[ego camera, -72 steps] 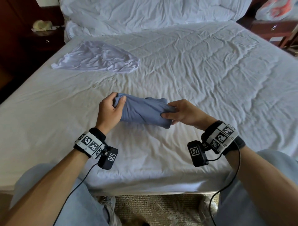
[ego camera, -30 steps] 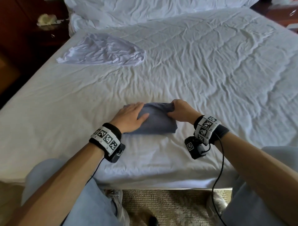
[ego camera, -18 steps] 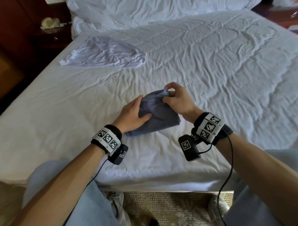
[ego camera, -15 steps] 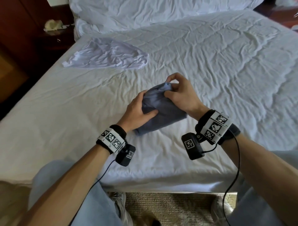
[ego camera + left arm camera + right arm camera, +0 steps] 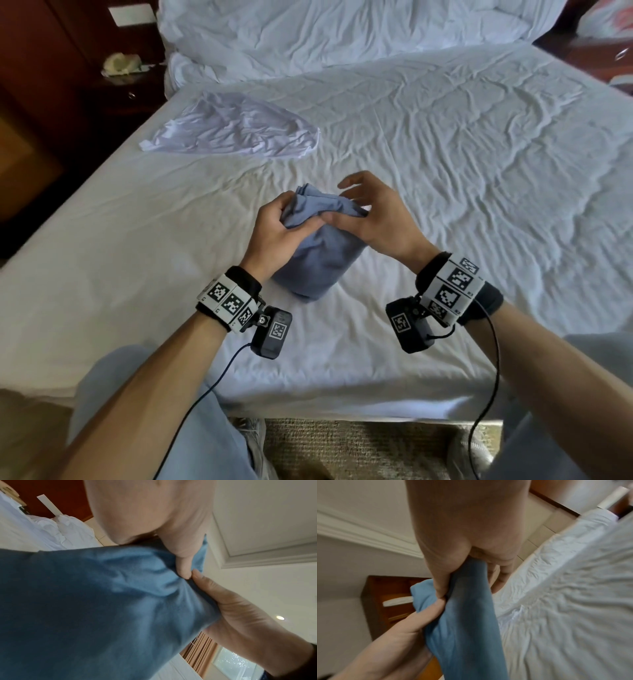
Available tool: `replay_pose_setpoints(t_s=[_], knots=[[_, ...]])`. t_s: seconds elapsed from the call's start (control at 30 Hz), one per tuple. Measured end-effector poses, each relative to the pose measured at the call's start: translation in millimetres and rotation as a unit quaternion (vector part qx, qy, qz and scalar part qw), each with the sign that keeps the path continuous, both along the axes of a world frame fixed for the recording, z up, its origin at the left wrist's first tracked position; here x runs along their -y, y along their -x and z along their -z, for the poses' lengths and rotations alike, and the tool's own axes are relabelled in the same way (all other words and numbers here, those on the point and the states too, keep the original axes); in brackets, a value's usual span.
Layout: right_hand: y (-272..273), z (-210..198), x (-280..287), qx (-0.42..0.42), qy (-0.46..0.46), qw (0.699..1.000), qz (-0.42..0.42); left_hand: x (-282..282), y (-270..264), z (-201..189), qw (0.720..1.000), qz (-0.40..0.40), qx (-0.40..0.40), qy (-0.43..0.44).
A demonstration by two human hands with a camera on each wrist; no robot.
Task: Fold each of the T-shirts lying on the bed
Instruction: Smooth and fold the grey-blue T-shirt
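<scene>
Head view: 2 T-shirts are on the bed. The blue T-shirt is already reduced to a thick, compact bundle near the front edge, its near end resting on the sheet and its far end lifted between both hands. The left hand grips that raised end, fingers curled round the cloth and thumb across the front. The right hand pinches the fabric beside it with its thumb and lower fingers, while its upper fingers are spread loose above. I judge this shirt nearly done, with only a last tuck or tidy-up and a set-down left. The white T-shirt lies crumpled and unfolded well apart, toward the far left corner near the pillows, so about half the job remains.

Left wrist view: the blue T-shirt fills the frame, soft, matte and bunched into creases where the left thumb presses in. The right hand cups its far side, its fingertip meeting the thumb.

Right wrist view: the blue T-shirt hangs as a narrow roll from the right hand, thumb clamped on the cloth; the left hand grips from below.
</scene>
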State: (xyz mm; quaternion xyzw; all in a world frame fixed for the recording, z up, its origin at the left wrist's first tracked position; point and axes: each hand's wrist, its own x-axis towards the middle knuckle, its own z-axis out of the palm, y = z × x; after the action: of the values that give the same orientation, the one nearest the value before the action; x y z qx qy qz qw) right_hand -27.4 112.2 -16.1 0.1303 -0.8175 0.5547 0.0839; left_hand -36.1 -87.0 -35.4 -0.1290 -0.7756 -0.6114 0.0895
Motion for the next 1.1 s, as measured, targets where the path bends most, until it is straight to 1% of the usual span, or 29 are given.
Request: replay_pose_setpoints(t_s=[0.1, 0.17, 0.23, 0.3, 0.4, 0.53, 0.63, 0.7, 0.8, 0.93, 1.03, 1.1], knots=[[3, 12, -6, 0.07, 0.063, 0.995, -0.037, 5, -2, -3, 1.0, 0.012, -0.013, -0.026], [1, 14, -6, 0.088, 0.113, 0.988, -0.055, 5, -3, -7, 0.998, 0.015, -0.012, -0.058], [-2, 10, -5, 0.084, 0.149, 0.983, -0.062, 4, -4, -10, 0.997, 0.014, -0.007, -0.077], [-4, 3, -3, 0.083, 0.177, 0.979, -0.06, 3, -6, -14, 0.996, -0.005, 0.009, -0.089], [-4, -7, -3, 0.091, 0.231, 0.968, -0.048, 1, -8, -26, 0.995, -0.01, 0.005, -0.104], [-7, -27, -7, 0.063, 0.235, 0.969, -0.034, -3, -9, -56, 0.995, 0.011, -0.008, -0.102], [-10, -59, -9, 0.023, 0.236, 0.971, -0.033, -2, -12, -89, 0.994, 0.031, -0.015, -0.102], [-13, -90, -8, -0.002, 0.242, 0.969, -0.037, 0, -16, -121, 0.993, 0.029, -0.027, -0.11], [-20, -138, -3, -0.013, 0.272, 0.961, -0.046, 2, -22, -176, 0.989, 0.011, -0.061, -0.136], [-23, -194, 15, -0.029, 0.307, 0.95, -0.057, 11, -23, -242, 0.987, -0.019, -0.088, -0.13], [-11, -240, 34, -0.049, 0.324, 0.944, -0.045, 26, -15, -287, 0.985, -0.043, -0.105, -0.133], [3, -270, 51, -0.063, 0.323, 0.944, -0.038, 41, -2, -310, 0.981, -0.072, -0.124, -0.132]])
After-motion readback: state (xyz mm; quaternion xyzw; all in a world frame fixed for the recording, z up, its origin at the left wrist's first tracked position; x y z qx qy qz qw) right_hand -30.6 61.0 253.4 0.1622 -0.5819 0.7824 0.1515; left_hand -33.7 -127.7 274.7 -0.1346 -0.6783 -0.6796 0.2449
